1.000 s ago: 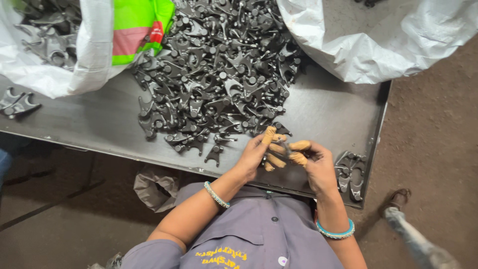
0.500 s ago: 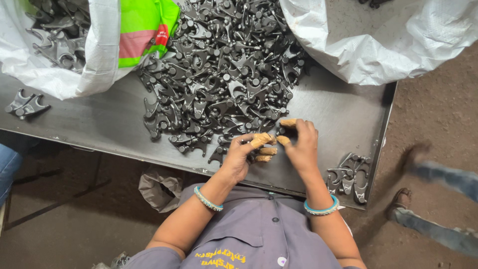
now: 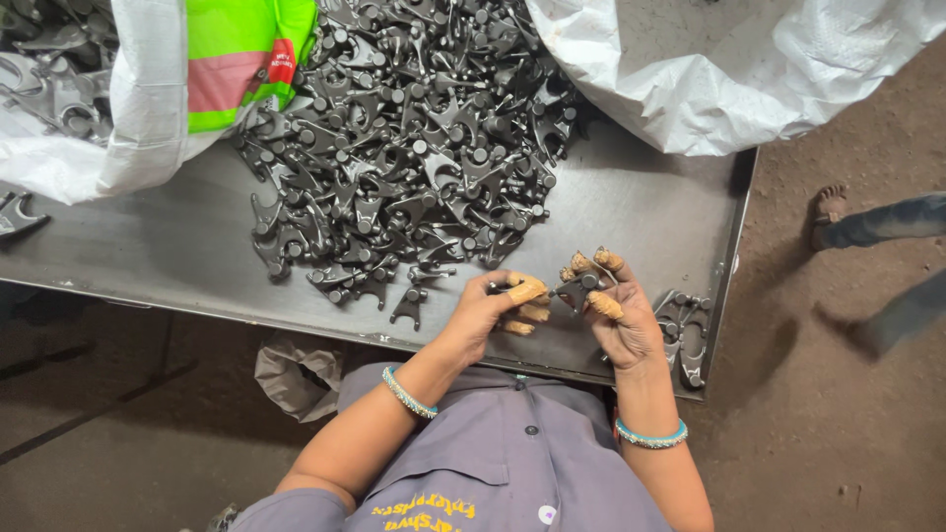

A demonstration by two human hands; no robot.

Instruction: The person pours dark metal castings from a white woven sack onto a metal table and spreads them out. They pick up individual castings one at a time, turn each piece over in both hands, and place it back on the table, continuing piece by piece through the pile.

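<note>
A big heap of dark forged metal parts point(image 3: 414, 148) lies on a grey steel table point(image 3: 168, 256). My left hand point(image 3: 498, 305), with tan finger caps, is closed around a small dark part at the table's near edge. Just to its right, my right hand point(image 3: 616, 315), also capped, holds another dark fork-shaped part point(image 3: 574, 288) up between thumb and fingers. The two hands are close together but apart. A single loose part point(image 3: 406, 305) lies just left of my left hand.
A white sack point(image 3: 709, 69) lies open at the back right, another white sack with a green and pink panel point(image 3: 232, 69) at the back left. A small pile of parts point(image 3: 685, 330) sits at the table's right corner. Another person's foot point(image 3: 828, 212) stands on the dirt floor at right.
My hands have drawn slightly apart; the right hand has lifted its part up and rightward. The other person's feet have moved up along the right side.
</note>
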